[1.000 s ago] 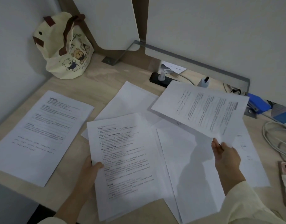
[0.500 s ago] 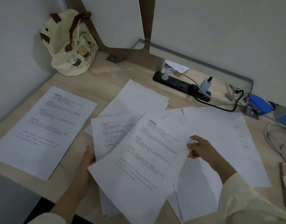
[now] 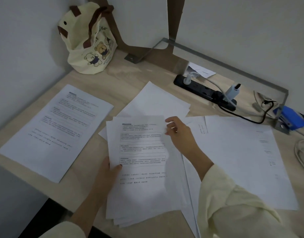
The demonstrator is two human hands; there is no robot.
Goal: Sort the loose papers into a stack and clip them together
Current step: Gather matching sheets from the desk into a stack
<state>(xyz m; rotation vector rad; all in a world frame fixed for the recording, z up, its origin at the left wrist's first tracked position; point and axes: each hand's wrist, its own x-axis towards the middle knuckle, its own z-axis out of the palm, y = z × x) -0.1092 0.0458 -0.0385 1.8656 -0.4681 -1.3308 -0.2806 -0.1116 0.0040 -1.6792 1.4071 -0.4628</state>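
Left hand [image 3: 106, 170] closed on the left edge of the paper stack [image 3: 141, 194], thumb lying over the printed top sheet [image 3: 142, 152], other fingers hidden below. Right hand [image 3: 180, 133] at the upper right corner of that same top sheet, fingers curled and pinching the corner (edge blurred there, so grip only roughly visible). Stack held near the front edge of the desk [image 3: 113, 78], sheets not squared, lower corners fanned out a little. Cream sleeve [image 3: 233, 212] over the right forearm, covering part of the loose sheets [image 3: 242, 160] lying to the right of the stack, overlapped, with only faint print showing. Behind the stack, one blank sheet [image 3: 156, 100], partly under it. Well apart on the left, single printed sheet [image 3: 56, 131], flat on the desk and slightly turned. Further back: black power strip [image 3: 199, 89] with plugs in it, blue stapler [image 3: 292, 119] at the right by the metal rail, and in the left corner upright cream tote bag [image 3: 89, 48] with bear pictures.
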